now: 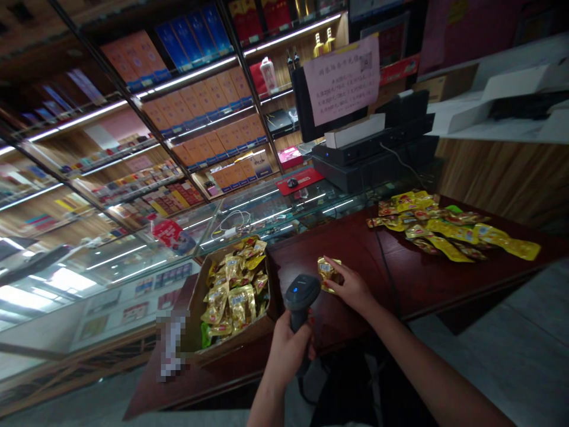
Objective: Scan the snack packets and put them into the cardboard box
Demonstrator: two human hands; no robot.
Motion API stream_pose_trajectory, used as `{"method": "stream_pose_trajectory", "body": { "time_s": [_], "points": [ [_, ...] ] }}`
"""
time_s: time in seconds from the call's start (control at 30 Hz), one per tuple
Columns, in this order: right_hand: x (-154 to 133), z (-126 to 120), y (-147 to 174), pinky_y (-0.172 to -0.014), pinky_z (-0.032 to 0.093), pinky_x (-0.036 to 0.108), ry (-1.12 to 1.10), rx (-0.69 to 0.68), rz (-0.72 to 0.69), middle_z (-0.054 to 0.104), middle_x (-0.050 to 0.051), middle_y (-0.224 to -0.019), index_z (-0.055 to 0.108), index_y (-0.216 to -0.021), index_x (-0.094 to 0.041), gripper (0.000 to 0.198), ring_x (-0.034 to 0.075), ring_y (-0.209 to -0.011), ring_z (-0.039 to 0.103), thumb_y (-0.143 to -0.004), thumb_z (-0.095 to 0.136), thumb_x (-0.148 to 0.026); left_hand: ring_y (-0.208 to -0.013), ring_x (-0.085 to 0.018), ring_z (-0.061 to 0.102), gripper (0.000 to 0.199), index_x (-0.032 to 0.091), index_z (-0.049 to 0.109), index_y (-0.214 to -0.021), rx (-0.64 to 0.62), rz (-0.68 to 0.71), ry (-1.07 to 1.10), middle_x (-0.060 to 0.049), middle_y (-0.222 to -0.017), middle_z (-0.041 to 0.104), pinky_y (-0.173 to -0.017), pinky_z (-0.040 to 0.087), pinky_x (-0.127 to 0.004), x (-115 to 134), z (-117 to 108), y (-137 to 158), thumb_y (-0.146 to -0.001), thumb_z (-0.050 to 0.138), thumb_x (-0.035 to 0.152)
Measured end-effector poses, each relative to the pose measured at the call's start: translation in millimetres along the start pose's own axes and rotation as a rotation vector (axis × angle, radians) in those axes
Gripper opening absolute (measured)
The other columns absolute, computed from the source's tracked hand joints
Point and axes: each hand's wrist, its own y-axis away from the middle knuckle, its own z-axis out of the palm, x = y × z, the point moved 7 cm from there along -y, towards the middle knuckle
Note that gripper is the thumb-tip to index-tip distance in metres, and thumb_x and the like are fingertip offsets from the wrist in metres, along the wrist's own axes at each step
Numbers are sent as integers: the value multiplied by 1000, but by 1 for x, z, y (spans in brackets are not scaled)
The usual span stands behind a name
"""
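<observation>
My left hand (288, 344) is wrapped round the handle of a dark grey barcode scanner (302, 290), whose head shows a small blue light. The scanner's head is turned toward a small gold foil packet (326, 268) just to its right. Thumb and fingers of my right hand (353, 290) grip that packet at its right side, low over the dark red tabletop (293, 246). Left of the scanner, an open cardboard box (235, 347) is filled with similar gold packets (242, 302). What the packets contain is hidden.
Yellow and gold packets (435, 222) lie spread at the table's right. Behind the table runs a glass display counter (262, 207) with a mouse (292, 182) on a red mat. A monitor bearing a pink paper sign (342, 80) stands there, beside a black till (355, 169).
</observation>
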Motion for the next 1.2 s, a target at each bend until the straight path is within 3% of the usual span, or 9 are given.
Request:
{"method": "stream_pose_trajectory", "body": {
  "time_s": [0.7, 0.87, 0.97, 1.07, 1.13, 1.2],
  "points": [
    [-2, 0, 0, -106, 47, 40, 25, 9, 2, 63, 6, -136, 53, -142, -31, 62, 24, -124, 60, -81, 65, -26, -33, -10, 51, 18, 17, 57, -86, -24, 15, 9, 6, -50, 56, -36, 40, -19, 0, 0, 2, -71, 59, 25],
    [4, 3, 1, -109, 44, 43, 15, 1, 31, 58, 8, -141, 49, -144, -27, 63, 25, -127, 56, -82, 60, -25, -32, -10, 50, 20, 18, 56, -88, -14, -6, 62, 7, -49, 55, -35, 40, -18, -19, -1, -7, -72, 62, 27],
    [9, 0, -1, -111, 43, 44, -81, 2, 71, 57, 8, -142, 49, -143, -28, 61, 25, -128, 56, -83, 59, -27, -30, -10, 48, 26, 18, 56, -89, -3, -44, 131, 8, -48, 53, -32, 39, -19, -43, -3, -17, -73, 66, 35],
    [3, 2, -14, -102, 51, 42, -280, -9, 136, 60, 10, -138, 34, -151, -27, 74, 24, -117, 65, -82, 61, -30, -29, -9, 46, 34, 17, 56, -93, 0, -78, 216, 8, -49, 53, -31, 38, -18, -63, -4, -24, -72, 69, 41],
    [-12, 13, -29, -92, 57, 41, -408, -29, 158, 66, 13, -130, 19, -156, -24, 88, 24, -106, 70, -81, 64, -32, -30, -9, 47, 36, 17, 56, -95, -20, -75, 241, 8, -50, 53, -31, 39, -18, -69, -4, -25, -72, 69, 41],
    [-36, 36, -50, -86, 59, 39, -492, -75, 153, 71, 12, -121, 15, -156, -23, 93, 24, -99, 72, -79, 67, -32, -30, -9, 47, 36, 17, 56, -95, -31, -61, 251, 8, -49, 54, -31, 39, -19, -70, -4, -25, -73, 69, 42]
  ]
}}
